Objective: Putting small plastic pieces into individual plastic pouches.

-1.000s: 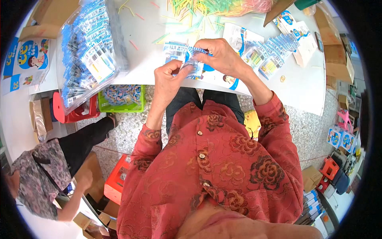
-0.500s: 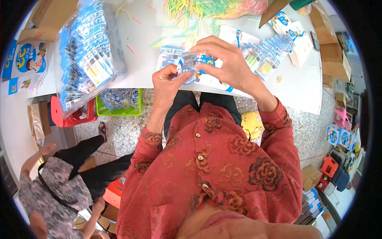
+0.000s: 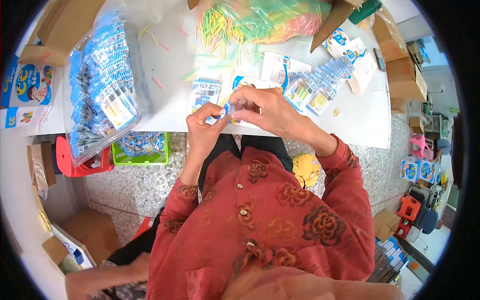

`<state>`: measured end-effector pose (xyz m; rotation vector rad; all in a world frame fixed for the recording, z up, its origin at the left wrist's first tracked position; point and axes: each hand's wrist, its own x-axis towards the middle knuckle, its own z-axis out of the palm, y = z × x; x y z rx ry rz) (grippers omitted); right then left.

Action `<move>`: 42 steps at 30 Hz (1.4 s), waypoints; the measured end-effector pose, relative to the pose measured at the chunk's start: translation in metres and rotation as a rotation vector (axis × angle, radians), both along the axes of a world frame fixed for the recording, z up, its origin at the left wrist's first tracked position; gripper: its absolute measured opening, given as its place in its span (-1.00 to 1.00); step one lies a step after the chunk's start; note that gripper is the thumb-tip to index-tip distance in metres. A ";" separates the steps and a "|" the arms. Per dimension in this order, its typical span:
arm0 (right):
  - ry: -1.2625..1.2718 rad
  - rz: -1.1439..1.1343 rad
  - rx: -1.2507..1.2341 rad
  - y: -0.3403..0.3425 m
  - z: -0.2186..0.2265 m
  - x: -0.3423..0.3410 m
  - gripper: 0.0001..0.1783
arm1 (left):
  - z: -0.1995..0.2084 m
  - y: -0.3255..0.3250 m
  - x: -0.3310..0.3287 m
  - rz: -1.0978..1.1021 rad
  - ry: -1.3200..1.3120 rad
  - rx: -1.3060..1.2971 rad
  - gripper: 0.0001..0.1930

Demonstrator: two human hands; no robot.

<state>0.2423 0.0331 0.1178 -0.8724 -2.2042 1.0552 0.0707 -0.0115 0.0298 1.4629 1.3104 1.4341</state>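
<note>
At the table's near edge, both hands pinch a small clear packet with blue-and-white print (image 3: 227, 108). My left hand (image 3: 202, 126) grips its left side between thumb and curled fingers. From the right, my right hand (image 3: 272, 111) closes thumb and fingers on the other side, hiding much of it. A similar packet (image 3: 205, 92) lies flat just beyond my left hand. Past my right hand, a fanned row of packets (image 3: 320, 82) holds thin coloured sticks. A printed white card (image 3: 245, 82) lies partly under my right hand, with another folded card (image 3: 281, 66) behind it.
A clear tray (image 3: 143, 102) heaped with blue-and-white packets overhangs the table's left edge. Loose coloured sticks (image 3: 215, 29) and a plastic bag (image 3: 280, 22) lie at the back. A green crate (image 3: 142, 159) and red stool (image 3: 82, 162) stand below. A co-worker's arm (image 3: 110, 277) shows lower left.
My hands have drawn closer together over the packet, and the right fingers are curled in more. The whole view has shifted. At the lower left, the co-worker has moved lower, mostly out of sight.
</note>
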 end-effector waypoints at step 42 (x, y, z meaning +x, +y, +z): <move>-1.154 0.113 1.154 0.247 -0.010 0.033 -0.62 | -0.027 0.012 -0.021 0.016 -0.361 -0.117 -0.92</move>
